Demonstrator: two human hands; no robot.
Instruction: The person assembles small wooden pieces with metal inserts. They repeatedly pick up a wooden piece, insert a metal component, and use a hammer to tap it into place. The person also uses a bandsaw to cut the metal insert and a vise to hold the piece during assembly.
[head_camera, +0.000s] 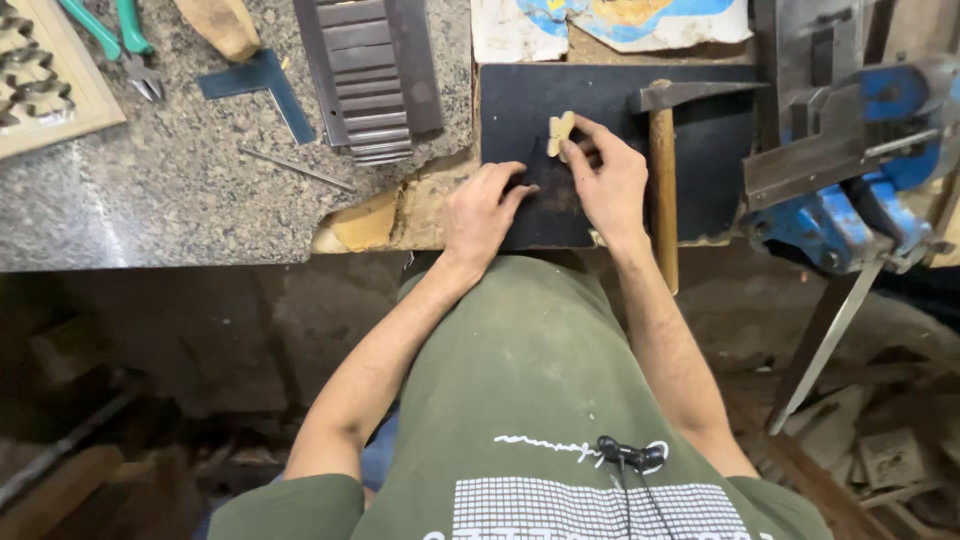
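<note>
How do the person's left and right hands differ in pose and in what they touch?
The right hand pinches a small pale wooden piece in its fingers; the left hand holds nothing. The left hand lies flat, fingers pressed on the dark sheet; the right hand's fingers curl. Both rest on that sheet.
</note>
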